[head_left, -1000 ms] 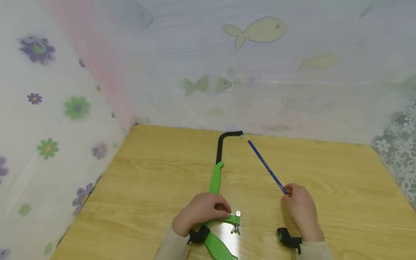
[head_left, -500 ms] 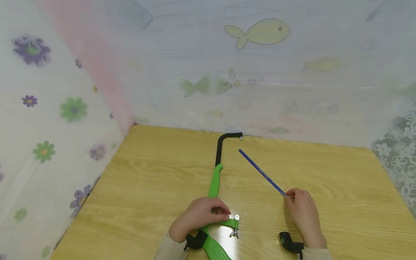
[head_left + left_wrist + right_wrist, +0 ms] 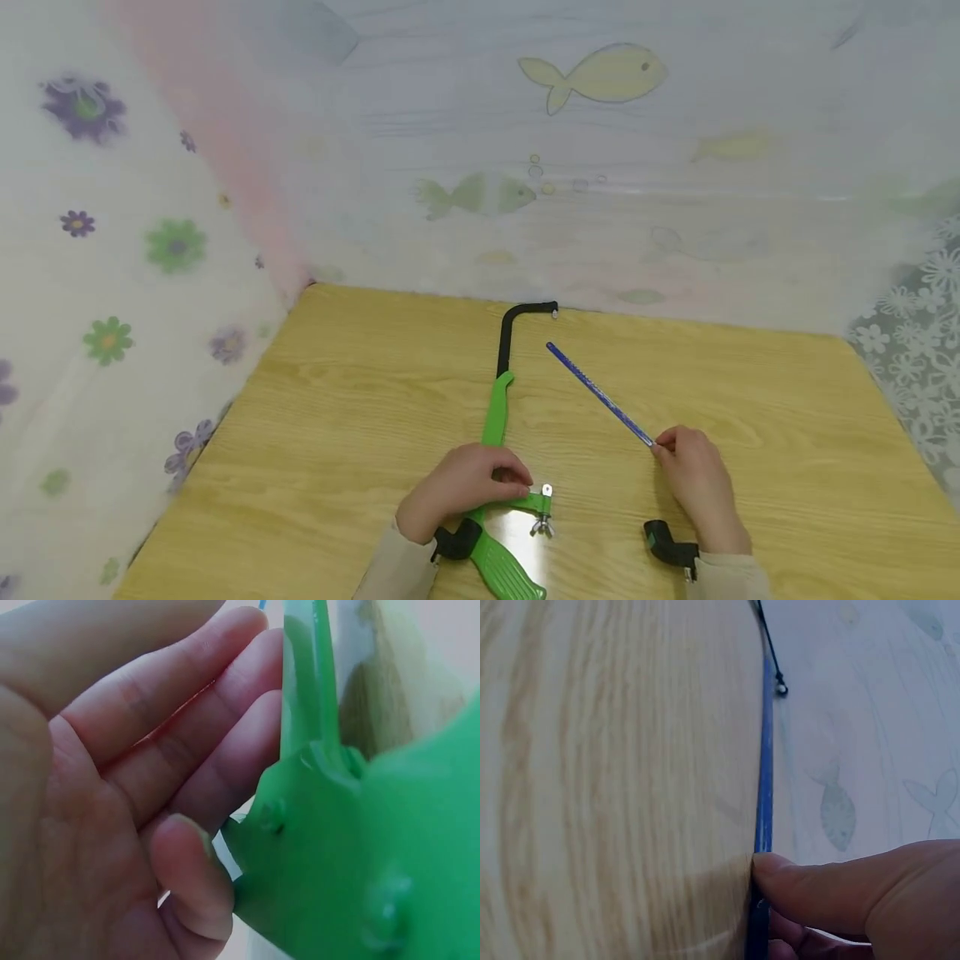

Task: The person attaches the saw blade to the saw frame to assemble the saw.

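Note:
A hacksaw frame with a green body (image 3: 496, 417) and a black bent front bar (image 3: 506, 342) lies on the table. My left hand (image 3: 468, 483) grips its green lower arm, fingers and thumb curled around it; the left wrist view shows the fingers against the green part (image 3: 300, 847). A metal pin and wing nut (image 3: 543, 525) stick out past the fingertips. To the right, my right hand (image 3: 697, 479) pinches the near end of a blue saw blade (image 3: 600, 395) between thumb and fingers. The blade (image 3: 765, 765) points away to the upper left, apart from the frame.
The wooden table (image 3: 787, 400) meets a pale curtain with fish prints (image 3: 675, 208) at the back. A flower-printed curtain (image 3: 135, 292) hangs at the left, and white flower lace (image 3: 918, 333) shows at the right.
The blade's far end has swung left and a little nearer to me, while my right hand keeps its pinch. My left hand and the frame have hardly moved.

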